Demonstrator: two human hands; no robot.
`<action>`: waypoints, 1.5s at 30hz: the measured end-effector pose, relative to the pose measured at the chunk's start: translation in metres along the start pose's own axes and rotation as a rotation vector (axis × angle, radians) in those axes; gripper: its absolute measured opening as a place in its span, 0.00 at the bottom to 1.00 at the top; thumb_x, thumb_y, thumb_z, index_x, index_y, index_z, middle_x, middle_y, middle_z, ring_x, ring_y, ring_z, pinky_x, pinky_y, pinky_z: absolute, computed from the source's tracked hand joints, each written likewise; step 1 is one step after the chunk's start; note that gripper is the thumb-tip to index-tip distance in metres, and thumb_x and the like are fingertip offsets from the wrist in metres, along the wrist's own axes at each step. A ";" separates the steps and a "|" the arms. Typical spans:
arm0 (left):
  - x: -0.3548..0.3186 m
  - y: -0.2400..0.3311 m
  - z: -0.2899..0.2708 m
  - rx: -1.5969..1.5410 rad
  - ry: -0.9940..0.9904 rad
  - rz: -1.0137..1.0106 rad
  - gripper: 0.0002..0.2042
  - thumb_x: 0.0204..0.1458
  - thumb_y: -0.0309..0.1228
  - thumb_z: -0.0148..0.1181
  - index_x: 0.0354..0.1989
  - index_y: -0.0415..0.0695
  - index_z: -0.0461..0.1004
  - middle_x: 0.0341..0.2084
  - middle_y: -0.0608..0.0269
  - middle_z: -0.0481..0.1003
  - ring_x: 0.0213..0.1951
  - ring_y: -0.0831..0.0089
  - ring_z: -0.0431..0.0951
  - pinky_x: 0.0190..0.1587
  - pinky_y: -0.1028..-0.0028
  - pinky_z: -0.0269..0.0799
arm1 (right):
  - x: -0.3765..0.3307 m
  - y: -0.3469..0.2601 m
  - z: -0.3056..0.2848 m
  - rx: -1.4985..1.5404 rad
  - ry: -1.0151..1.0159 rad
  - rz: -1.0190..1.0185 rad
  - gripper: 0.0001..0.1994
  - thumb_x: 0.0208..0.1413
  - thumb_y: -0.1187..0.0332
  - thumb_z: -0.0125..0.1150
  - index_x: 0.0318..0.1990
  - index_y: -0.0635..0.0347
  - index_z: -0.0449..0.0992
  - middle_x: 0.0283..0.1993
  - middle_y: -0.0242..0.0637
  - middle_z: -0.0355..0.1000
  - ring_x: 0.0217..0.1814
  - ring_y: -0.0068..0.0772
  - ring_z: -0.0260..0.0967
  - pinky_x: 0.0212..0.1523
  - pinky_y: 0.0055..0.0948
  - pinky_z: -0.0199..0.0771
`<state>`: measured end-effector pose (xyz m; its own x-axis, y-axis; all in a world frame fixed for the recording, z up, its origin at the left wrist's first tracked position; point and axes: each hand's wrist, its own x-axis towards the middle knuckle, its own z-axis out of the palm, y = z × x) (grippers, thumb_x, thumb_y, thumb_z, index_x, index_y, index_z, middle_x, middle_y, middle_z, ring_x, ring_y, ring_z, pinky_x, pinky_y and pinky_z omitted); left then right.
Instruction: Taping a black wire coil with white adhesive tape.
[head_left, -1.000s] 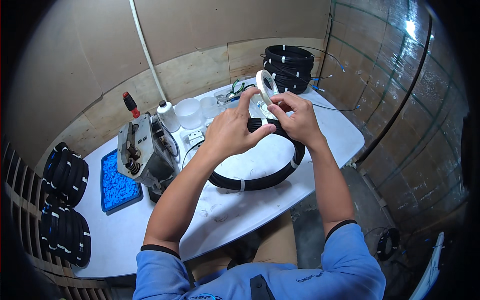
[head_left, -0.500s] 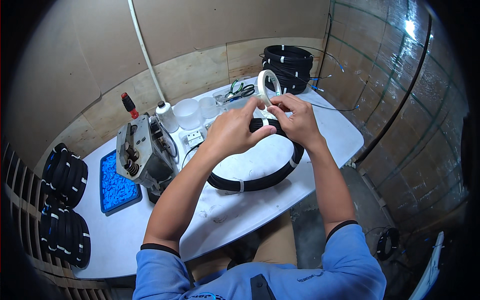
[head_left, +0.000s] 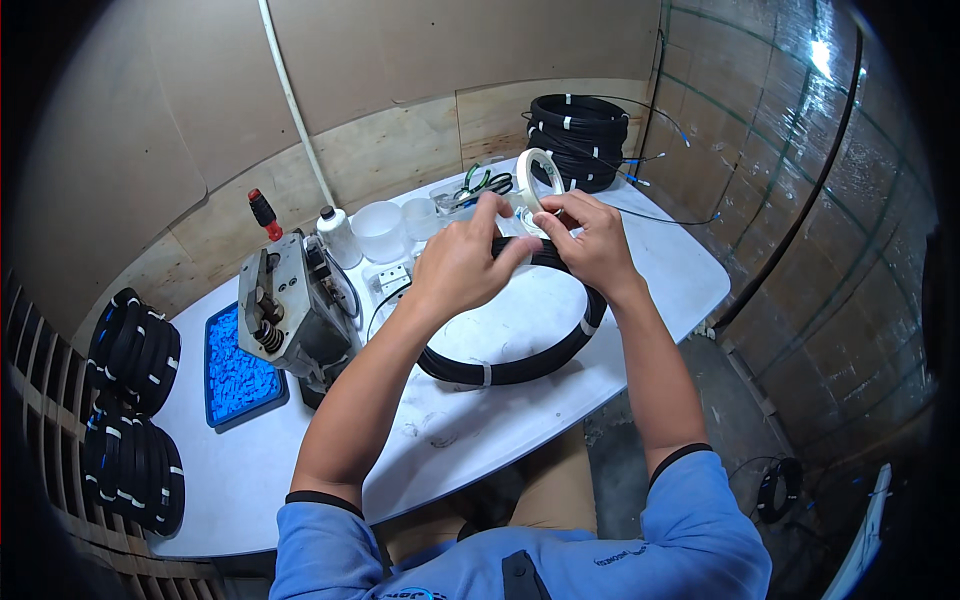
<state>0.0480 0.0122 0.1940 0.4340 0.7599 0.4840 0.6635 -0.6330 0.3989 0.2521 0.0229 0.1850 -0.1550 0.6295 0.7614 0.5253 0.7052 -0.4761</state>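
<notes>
Black cable coil (head_left: pixel 535 370) is over the white table (head_left: pixel 665 265), in front of the person, far side up at the hands; can't tell if its near side touches the tabletop. White bands (head_left: pixel 487 374) wrap the coil at intervals. Right hand (head_left: pixel 597 240) pinches a cream tape roll (head_left: pixel 525 180) low on its rim, thumb against fingers, roll standing on edge just above the coil's far side. Left hand (head_left: pixel 458 258) is at the coil's far left part, thumb and forefinger spread apart, thumb by the coil top; other fingers are hidden, so can't tell if it grips.

Left of the coil: grey metal machine (head_left: pixel 290 300), with a red-and-black handle (head_left: pixel 264 212) sticking up behind it. Blue tray (head_left: pixel 247 419) just beside the machine, full of small blue pieces (head_left: pixel 240 365). Behind: white bottle (head_left: pixel 338 238) with dark cap, translucent tub (head_left: pixel 378 232), smaller cup (head_left: pixel 419 218). Black-handled scissors (head_left: pixel 498 184) near the tape roll. Stacked black coils (head_left: pixel 578 145) at the table's far right, blue-tipped ends poking out. Two more coil bundles (head_left: pixel 135 470) at the left edge, one nearer than the other.
</notes>
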 end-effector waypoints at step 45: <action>-0.003 -0.005 0.006 -0.181 0.245 -0.087 0.12 0.59 0.34 0.56 0.42 0.39 0.66 0.18 0.49 0.77 0.21 0.52 0.79 0.26 0.61 0.70 | 0.025 -0.005 -0.035 -0.300 -0.289 -0.195 0.09 0.57 0.65 0.64 0.40 0.61 0.80 0.36 0.38 0.75 0.43 0.40 0.69 0.47 0.36 0.69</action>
<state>0.0470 0.0137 0.1860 0.2062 0.7681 0.6062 0.5628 -0.5999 0.5687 0.2752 0.0237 0.2215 -0.4796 0.5900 0.6495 0.6759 0.7204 -0.1553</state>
